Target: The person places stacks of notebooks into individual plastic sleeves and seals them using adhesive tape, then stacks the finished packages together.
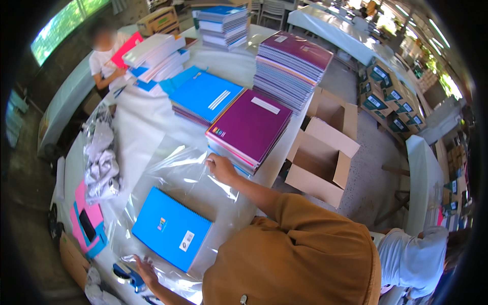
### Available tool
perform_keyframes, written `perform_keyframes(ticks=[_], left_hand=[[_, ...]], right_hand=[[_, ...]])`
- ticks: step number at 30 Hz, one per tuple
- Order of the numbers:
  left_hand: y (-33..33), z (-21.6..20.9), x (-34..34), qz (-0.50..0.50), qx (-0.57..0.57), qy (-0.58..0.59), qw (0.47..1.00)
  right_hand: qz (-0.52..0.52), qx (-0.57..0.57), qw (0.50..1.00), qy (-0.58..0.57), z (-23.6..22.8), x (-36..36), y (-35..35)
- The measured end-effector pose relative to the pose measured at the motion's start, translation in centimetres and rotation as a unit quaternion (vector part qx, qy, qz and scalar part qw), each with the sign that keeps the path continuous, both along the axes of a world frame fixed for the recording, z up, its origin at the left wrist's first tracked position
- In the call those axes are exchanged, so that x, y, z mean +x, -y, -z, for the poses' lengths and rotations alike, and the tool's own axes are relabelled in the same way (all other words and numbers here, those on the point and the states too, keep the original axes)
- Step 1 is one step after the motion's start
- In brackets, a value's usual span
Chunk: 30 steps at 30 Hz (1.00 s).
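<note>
A blue spiral notebook (170,229) with a white label lies on a clear plastic sheet (170,170) spread over the table in front of me. Beyond the notebook's far right corner, my right hand (222,169) pinches the sheet's edge, close to a stack of purple-covered notebooks (249,124). My left hand (146,270) rests at the near left of the blue notebook with its fingers apart, at the plastic. Next to that hand sits a dark blue tool (129,277), perhaps a tape dispenser or stapler.
Blue-covered notebooks (206,96) and a tall spiral-bound stack (290,66) stand farther back. Open cardboard boxes (317,165) are right of the table. Crumpled plastic (101,157) and a phone (87,224) on pink sheets lie left. A person (104,63) works at the far left.
</note>
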<state>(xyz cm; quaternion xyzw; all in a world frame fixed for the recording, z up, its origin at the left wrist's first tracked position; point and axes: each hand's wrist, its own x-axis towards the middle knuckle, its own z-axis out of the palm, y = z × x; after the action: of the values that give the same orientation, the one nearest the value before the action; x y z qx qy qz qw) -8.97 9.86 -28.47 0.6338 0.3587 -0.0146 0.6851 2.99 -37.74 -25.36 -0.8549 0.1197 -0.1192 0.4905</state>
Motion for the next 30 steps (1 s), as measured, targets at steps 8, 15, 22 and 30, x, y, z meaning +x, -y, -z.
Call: perform_keyframes(ticks=[8, 15, 22, 30], left_hand=[[-4.4, -0.1, -1.9, -0.014, 0.426, 0.065, 0.902], [-9.1, 3.9, -3.9, -0.083, 0.382, 0.116, 0.913], [0.3, -1.9, -3.3, -0.072, 0.696, -0.121, 0.704], [-4.1, 0.6, -4.6, -0.018, 0.73, -0.047, 0.681]], right_hand=[[-0.031, -0.001, 0.999, 0.039, -3.1, -0.6, 0.1], [-0.042, 0.012, 0.998, 0.044, -3.4, 0.6, -1.3], [-0.027, 0.0, 0.999, 0.04, -2.6, 0.2, 0.0], [-0.022, -0.002, 0.999, 0.025, -2.0, 0.8, 0.2]])
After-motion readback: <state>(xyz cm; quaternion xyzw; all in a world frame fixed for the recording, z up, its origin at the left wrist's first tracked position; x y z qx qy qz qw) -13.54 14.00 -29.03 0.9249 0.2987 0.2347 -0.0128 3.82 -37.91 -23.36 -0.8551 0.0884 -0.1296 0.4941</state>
